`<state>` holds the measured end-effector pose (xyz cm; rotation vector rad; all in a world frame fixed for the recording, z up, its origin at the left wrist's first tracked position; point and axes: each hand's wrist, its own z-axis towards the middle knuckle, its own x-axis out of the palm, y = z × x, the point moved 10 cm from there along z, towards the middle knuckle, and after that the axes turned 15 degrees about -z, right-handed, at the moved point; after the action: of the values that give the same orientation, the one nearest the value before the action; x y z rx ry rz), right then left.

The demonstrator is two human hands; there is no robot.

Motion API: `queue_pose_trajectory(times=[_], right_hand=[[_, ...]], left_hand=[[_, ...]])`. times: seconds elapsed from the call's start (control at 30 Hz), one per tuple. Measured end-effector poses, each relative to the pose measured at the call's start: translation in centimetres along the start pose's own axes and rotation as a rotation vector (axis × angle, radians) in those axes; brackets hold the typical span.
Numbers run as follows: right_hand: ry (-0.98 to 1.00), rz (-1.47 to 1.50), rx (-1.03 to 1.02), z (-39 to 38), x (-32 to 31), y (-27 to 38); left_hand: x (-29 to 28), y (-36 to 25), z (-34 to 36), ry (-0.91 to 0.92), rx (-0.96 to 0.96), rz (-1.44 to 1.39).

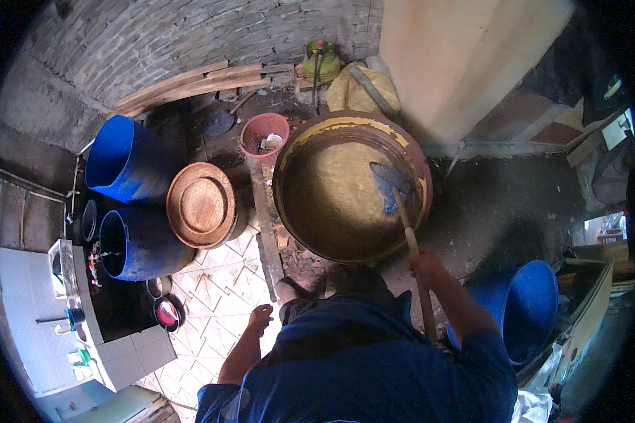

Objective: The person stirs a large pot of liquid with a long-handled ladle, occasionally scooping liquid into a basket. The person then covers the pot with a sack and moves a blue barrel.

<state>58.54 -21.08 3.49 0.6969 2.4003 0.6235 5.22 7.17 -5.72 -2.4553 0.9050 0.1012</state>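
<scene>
My right hand (425, 266) grips the wooden handle of a long shovel (409, 236). Its dark bluish blade (389, 187) rests over the yellowish-brown contents of a large round vat (283, 211), on the right side. Whether the blade is dipped in cannot be made out. Dried yellow-brown residue coats the vat's inner rim. My left hand (259, 319) hangs low at my left side, its fingers loosely bent and nothing visible in them.
Two blue barrels (109, 158) and a copper-coloured round pan (178, 185) stand left. A red basket (264, 127) and a green gas cylinder (322, 62) sit beyond. Another blue barrel (533, 310) is near my right. A wooden beam (264, 233) edges the tiled floor.
</scene>
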Motion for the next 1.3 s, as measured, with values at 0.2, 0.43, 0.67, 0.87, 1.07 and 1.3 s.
queue_pose_trajectory(times=[0.2,0.43,0.67,0.87,1.07,1.3], right_hand=[[0.071,-0.101,-0.116,3.2,1.0,5.5],[0.065,-0.237,-0.079,6.4,3.1,9.7],[-0.102,-0.956,-0.230,8.1,7.4,14.5],[-0.098,-0.985,-0.415,4.5,11.9,16.0],[-0.013,-0.873,-0.556,0.0,9.7,16.0],[-0.012,-0.740,-0.733,-3.3,-3.0,17.1]], left_hand=[[-0.8,2.3,-0.8,-0.021,-0.028,-0.082],[-0.8,3.7,-2.0,-0.032,-0.027,-0.192],[-0.9,5.9,-3.1,-0.095,-0.067,-0.225],[-0.7,6.6,-3.9,-0.117,-0.056,-0.218],[-0.5,6.3,-3.3,-0.097,-0.057,-0.193],[0.2,4.1,-2.7,-0.055,-0.032,-0.159]])
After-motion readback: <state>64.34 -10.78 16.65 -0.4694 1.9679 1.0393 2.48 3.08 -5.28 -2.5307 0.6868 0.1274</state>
